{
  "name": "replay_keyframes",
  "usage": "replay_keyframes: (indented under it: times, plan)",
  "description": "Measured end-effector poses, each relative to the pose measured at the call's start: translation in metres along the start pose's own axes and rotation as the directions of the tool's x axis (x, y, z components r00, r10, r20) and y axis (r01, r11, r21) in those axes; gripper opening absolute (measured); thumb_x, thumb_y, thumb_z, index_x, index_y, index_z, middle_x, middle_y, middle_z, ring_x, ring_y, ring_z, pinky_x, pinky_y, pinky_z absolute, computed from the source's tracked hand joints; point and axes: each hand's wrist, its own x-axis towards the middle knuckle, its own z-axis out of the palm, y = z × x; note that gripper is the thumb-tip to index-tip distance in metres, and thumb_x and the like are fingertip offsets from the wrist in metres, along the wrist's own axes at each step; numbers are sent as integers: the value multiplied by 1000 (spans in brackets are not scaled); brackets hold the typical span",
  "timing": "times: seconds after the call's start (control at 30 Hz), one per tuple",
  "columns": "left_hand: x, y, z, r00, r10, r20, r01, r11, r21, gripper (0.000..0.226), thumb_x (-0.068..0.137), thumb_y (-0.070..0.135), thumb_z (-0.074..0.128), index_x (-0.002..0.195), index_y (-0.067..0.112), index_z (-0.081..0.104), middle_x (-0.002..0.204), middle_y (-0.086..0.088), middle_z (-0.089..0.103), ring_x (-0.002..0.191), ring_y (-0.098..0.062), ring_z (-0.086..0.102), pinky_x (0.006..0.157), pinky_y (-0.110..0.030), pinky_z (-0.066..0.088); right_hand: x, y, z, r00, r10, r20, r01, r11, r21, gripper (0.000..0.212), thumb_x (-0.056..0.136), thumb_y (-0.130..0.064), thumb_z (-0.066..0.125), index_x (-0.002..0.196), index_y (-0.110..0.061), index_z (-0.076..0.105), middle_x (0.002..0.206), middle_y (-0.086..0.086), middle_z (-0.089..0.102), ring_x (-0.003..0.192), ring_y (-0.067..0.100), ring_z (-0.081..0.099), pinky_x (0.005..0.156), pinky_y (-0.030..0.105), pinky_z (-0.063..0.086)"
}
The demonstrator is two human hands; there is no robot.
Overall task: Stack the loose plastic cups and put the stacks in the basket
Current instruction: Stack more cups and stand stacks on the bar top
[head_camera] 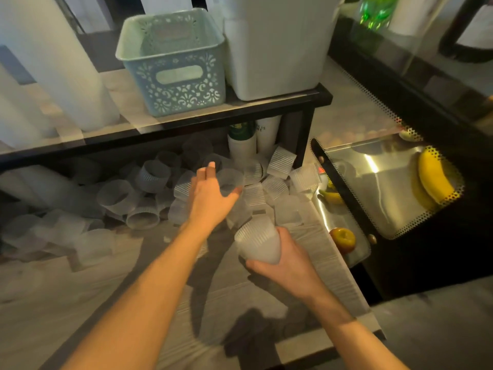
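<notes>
Several loose translucent plastic cups (149, 180) lie scattered on the wooden counter under a black shelf. My right hand (282, 256) grips a short stack of cups (257, 243), tilted, near the counter's right edge. My left hand (210, 193) reaches over the pile with fingers spread around a loose cup (230, 180) without closing on it. The pale blue patterned basket (173, 60) stands on the shelf above, and nothing shows inside it.
A large white bin (274, 49) stands right of the basket. Tall white rolls (48, 65) lean at the left. Paper cup stacks (242, 142) stand under the shelf. To the right, a display case holds a banana (433, 180) and an apple (342, 240).
</notes>
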Motion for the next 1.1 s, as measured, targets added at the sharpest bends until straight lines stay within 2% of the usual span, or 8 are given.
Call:
replay_keyframes:
  times: [0.13, 0.23, 0.3, 0.43, 0.53, 0.67, 0.97, 1.1]
  plan:
    - [24, 4, 16, 993, -44, 105, 11, 955, 297, 89, 83, 65, 59, 147, 10, 29, 141, -15, 41, 128, -34, 37, 103, -44, 38, 0, 7, -4, 1000, -23, 17, 22, 998, 53, 96, 60, -61, 80, 139, -48, 27, 124, -19, 47, 111, 10, 53, 89, 42, 55]
    - [30, 2, 19, 986, -56, 156, 3, 946, 325, 89, 84, 64, 59, 149, 12, 27, 144, -14, 43, 131, -34, 38, 104, -44, 38, 0, 12, -4, 1000, 10, 2, -10, 996, 93, 100, 55, -65, 80, 138, -51, 26, 121, -23, 44, 112, 11, 53, 85, 34, 57]
    - [24, -2, 17, 995, -29, 100, 3, 969, 246, 87, 84, 60, 61, 149, 12, 29, 142, -14, 43, 130, -35, 39, 103, -45, 37, 1, 16, -2, 999, 52, -7, -51, 990, 135, 101, 53, -67, 82, 136, -54, 28, 120, -24, 45, 112, 13, 54, 84, 34, 59]
    - [-6, -5, -2, 999, -19, -48, 12, 991, -135, 79, 86, 51, 66, 148, 18, 32, 141, -9, 39, 131, -29, 41, 105, -41, 37, 4, 23, 0, 996, 93, -17, -92, 993, 69, 94, 52, -70, 81, 131, -51, 33, 116, -17, 53, 107, 16, 58, 85, 41, 59]
    - [-36, -6, -18, 998, 65, 23, -54, 940, -336, 75, 83, 49, 69, 145, 21, 39, 131, -2, 43, 117, -13, 46, 97, -26, 36, 4, 24, -5, 995, 90, 37, -89, 996, -27, 95, 52, -73, 75, 131, -44, 31, 115, -17, 52, 110, 14, 57, 90, 43, 55]
    - [-70, -4, -24, 960, 219, 176, -98, 849, -519, 74, 70, 63, 59, 133, 25, 51, 117, 6, 51, 107, 4, 51, 92, -11, 37, 2, 22, -9, 994, 58, 98, -58, 998, 0, 91, 53, -65, 79, 128, -44, 31, 111, -21, 50, 106, 9, 55, 89, 41, 57]
    - [-89, 5, -9, 904, 306, 297, -163, 891, -423, 70, 72, 65, 52, 132, 29, 48, 113, 14, 47, 111, 10, 46, 91, -5, 34, -12, 17, -2, 997, -23, 67, 19, 998, 57, 88, 51, -63, 84, 124, -49, 36, 115, -22, 53, 106, 3, 57, 84, 35, 58]
    - [-101, 12, 2, 853, 382, 355, -239, 891, -385, 85, 76, 70, 46, 143, 17, 43, 128, 9, 44, 119, -1, 43, 107, -18, 32, -12, 13, -4, 1000, -23, -12, 24, 998, 62, 85, 53, -57, 84, 124, -46, 38, 110, -22, 56, 104, 2, 59, 87, 31, 57]
